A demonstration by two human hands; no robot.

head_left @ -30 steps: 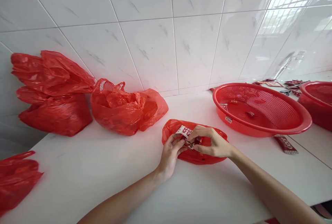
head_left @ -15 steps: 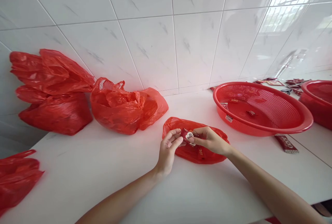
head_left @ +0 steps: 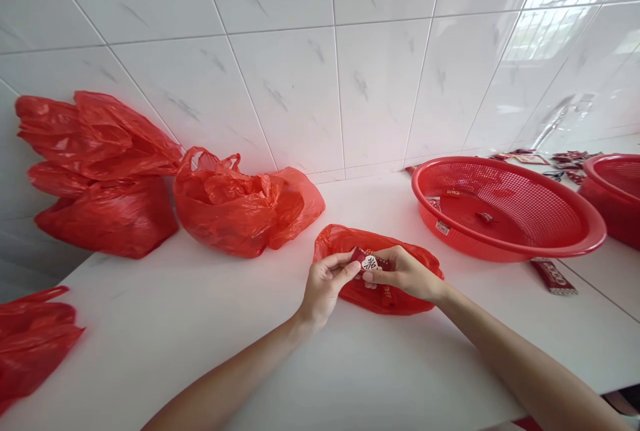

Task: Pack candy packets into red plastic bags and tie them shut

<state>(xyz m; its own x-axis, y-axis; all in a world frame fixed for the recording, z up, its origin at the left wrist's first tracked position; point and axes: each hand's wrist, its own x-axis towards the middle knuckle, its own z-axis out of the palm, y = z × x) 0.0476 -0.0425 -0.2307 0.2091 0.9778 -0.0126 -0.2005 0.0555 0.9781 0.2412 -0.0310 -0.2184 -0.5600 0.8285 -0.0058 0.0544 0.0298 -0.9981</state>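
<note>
Between both hands is a small dark red packet [head_left: 369, 262] with a white patch and dark lettering. My left hand [head_left: 325, 284] pinches its left end between thumb and fingers. On its right end, my right hand [head_left: 403, 273] closes thumb and fingers. Directly beneath lies an opened red plastic bag [head_left: 425, 304] on the white table [head_left: 280, 364]. Inside that bag another dark red packet [head_left: 388, 296] with yellowish lettering partly shows; the hands cover much of the rest.
Right of the bag stands a red mesh basket [head_left: 530, 248] with a few small packets; a second red basket [head_left: 615, 204] is beyond. A dark red packet [head_left: 554, 276] lies beside it. Filled red bags [head_left: 225, 218] line the left, against the tiled wall [head_left: 285, 91].
My left hand has shifted slightly right, closer to my right hand. The packet between them has turned a little, so more of its white patch faces me.
</note>
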